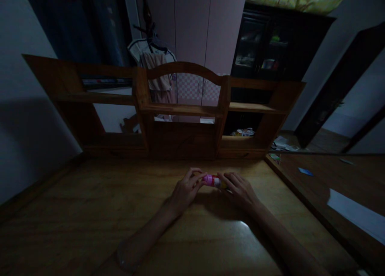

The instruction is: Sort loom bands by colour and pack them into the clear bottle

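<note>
Both of my hands meet over the middle of a wooden desk (105, 212). Between them lies a small pink and white tube-like object (212, 181), held sideways just above the desk top. My left hand (185, 189) pinches its pink left end with curled fingers. My right hand (239, 189) grips its right end, where a bit of yellow shows, and hides that end. The room is dim and the object's label cannot be read.
A wooden hutch (180, 107) with open shelves rises at the desk's back edge. A second wooden surface (331, 187) adjoins on the right, carrying a white sheet (357, 214) and a small blue item (305, 171). A dark glass-door cabinet (264, 47) stands behind.
</note>
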The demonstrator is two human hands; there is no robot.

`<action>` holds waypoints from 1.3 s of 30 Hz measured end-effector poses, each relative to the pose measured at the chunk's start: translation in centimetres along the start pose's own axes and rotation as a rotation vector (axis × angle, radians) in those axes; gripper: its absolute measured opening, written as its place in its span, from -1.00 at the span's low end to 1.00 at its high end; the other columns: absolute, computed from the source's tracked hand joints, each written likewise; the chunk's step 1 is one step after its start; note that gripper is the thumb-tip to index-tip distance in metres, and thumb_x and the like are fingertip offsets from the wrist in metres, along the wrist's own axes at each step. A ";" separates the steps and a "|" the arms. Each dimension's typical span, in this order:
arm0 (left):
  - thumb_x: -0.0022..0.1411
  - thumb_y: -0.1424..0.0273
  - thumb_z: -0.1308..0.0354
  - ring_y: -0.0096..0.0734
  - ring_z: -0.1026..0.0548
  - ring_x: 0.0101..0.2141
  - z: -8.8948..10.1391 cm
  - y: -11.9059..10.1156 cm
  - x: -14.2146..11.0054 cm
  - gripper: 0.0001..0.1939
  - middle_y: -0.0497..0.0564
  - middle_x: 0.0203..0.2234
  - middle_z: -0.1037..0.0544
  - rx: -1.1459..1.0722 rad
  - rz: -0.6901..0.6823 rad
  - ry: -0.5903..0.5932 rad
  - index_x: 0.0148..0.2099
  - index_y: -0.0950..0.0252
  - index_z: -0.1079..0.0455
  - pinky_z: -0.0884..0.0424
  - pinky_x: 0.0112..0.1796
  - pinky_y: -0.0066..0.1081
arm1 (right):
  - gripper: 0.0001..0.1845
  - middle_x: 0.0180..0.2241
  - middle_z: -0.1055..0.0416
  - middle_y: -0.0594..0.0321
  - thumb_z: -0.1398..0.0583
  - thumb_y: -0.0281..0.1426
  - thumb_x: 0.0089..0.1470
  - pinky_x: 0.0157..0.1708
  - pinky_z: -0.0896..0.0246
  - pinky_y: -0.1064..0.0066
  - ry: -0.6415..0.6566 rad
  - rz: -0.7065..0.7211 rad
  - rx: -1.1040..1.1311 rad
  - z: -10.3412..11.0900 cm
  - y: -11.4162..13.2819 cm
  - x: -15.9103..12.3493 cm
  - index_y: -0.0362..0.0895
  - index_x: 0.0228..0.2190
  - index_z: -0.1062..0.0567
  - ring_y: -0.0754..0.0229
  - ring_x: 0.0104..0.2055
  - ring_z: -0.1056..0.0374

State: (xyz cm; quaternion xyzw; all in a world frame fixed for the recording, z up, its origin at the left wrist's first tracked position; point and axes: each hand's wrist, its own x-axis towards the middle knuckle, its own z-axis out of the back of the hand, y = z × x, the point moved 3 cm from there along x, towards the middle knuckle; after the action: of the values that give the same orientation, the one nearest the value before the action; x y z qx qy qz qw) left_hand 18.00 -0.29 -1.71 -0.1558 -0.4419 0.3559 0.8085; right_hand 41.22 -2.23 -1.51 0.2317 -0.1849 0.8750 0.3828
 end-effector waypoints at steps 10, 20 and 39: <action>0.39 0.25 -0.01 -0.46 -0.46 -0.26 0.1 -0.5 -0.1 -0.72 0.03 -0.02 -0.32 -0.045 0.067 0.062 0.08 0.19 -0.33 -0.45 -0.12 -0.35 | -0.40 -0.03 -0.41 -0.01 -0.17 -0.36 0.20 -0.11 -0.36 0.13 -0.032 -0.016 0.038 0.2 0.0 0.0 -0.15 0.24 -0.20 -0.03 -0.06 -0.33; 0.34 0.20 -0.07 -0.34 -0.49 -0.19 -0.1 -0.4 -0.1 -0.65 0.06 -0.01 -0.43 -0.091 0.100 0.120 0.12 0.18 -0.27 -0.43 -0.13 -0.34 | -0.36 -0.02 -0.42 0.01 -0.20 -0.37 0.18 -0.09 -0.36 0.14 -0.085 -0.018 0.084 0.4 -0.1 0.0 -0.13 0.25 -0.18 -0.02 -0.06 -0.34; 0.32 0.11 -0.07 -0.38 -0.49 -0.36 0.1 -0.2 -0.1 -0.69 -0.05 -0.34 -0.52 0.022 0.165 0.135 -0.12 0.24 -0.36 -0.35 -0.30 -0.41 | -0.43 -0.04 -0.42 -0.01 -0.19 -0.34 0.18 -0.15 -0.37 0.15 -0.076 -0.072 0.125 0.5 -0.1 -0.1 -0.14 0.20 -0.24 -0.02 -0.07 -0.35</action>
State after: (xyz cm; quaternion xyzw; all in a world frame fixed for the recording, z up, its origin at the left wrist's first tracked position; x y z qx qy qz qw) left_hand 17.98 -0.51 -1.56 -0.2064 -0.3681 0.4146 0.8062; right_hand 41.50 -2.44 -1.09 0.2946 -0.1357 0.8611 0.3914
